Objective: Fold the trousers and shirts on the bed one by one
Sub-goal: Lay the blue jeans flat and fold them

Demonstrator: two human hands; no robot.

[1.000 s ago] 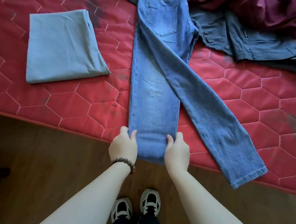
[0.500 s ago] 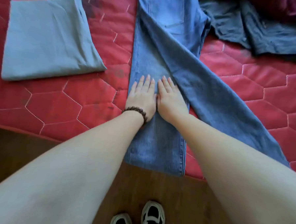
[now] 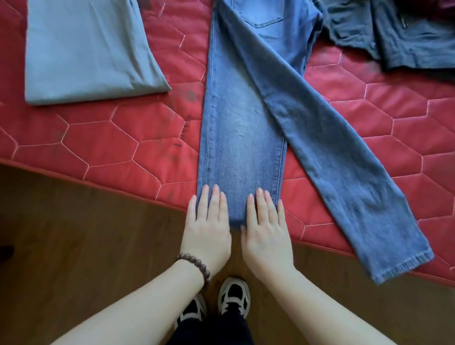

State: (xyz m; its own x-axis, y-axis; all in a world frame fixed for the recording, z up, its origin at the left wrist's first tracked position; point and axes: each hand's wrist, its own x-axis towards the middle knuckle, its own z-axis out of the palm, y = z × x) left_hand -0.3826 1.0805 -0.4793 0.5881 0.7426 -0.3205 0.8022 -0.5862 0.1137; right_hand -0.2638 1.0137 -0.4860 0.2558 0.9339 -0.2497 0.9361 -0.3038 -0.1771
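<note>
Far left on the red quilted bed (image 3: 112, 145): a grey folded garment (image 3: 85, 41), flat and square. Centre: blue jeans (image 3: 240, 115) laid lengthwise, 1 leg running straight down to the bed's near edge, the other crossing over it and angling off to the right, hem near the edge. Left hand (image 3: 207, 232), beaded bracelet (image 3: 197, 268) at the wrist, flat with fingers straight on the straight leg's hem end. Right hand (image 3: 265, 237) just beside it, likewise flat and pressing, gripping nothing. Upper right: a dark crumpled garment (image 3: 402, 36). Below: wooden floor (image 3: 72, 243) and 2 sneakers (image 3: 234, 296).
</note>
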